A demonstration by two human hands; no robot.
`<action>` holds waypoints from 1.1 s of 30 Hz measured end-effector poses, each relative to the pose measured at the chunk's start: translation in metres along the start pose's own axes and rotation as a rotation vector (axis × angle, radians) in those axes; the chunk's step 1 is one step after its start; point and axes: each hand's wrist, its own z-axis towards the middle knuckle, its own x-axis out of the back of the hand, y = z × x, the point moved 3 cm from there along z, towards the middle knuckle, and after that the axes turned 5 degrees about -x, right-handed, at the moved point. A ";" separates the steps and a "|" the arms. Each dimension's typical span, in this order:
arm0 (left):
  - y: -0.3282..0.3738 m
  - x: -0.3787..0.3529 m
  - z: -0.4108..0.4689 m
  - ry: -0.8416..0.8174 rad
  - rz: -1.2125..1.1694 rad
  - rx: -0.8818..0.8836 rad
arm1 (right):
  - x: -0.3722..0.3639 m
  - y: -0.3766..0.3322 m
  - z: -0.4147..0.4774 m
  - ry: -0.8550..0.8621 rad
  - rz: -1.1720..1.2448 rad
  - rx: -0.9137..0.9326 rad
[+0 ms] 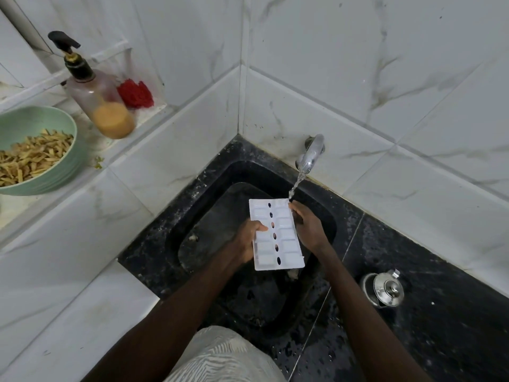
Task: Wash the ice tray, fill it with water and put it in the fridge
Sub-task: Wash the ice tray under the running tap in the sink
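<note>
A white ice tray (pixel 283 238) with two rows of compartments and a middle line of oval holes is held over the black sink (pixel 209 216). My left hand (pixel 246 238) grips its left long edge, thumb on top. My right hand (pixel 308 224) holds the right long edge near the far corner. Water runs from the chrome tap (pixel 311 153) in a thin stream and lands at the tray's far right corner, by my right fingers.
A soap pump bottle (pixel 102 106) with orange liquid and a red scrubber (pixel 136 93) stand on the white ledge at left. A green bowl (pixel 66 158) of yellow strips sits beside them. A steel lidded pot (pixel 384 289) rests on the black counter at right.
</note>
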 end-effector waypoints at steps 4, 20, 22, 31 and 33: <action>0.000 0.003 0.002 0.057 -0.030 0.009 | -0.001 -0.004 0.005 -0.018 -0.079 0.056; -0.004 0.019 0.022 0.251 -0.076 -0.059 | 0.000 -0.008 -0.009 -0.006 -0.178 0.043; -0.006 0.020 0.020 0.249 -0.077 -0.056 | 0.003 -0.008 -0.010 0.032 -0.163 0.021; 0.005 0.014 0.014 0.304 -0.147 -0.129 | 0.009 -0.012 -0.018 0.029 -0.087 -0.024; 0.009 0.023 0.016 0.343 -0.170 -0.159 | 0.010 -0.007 -0.021 0.035 -0.058 -0.060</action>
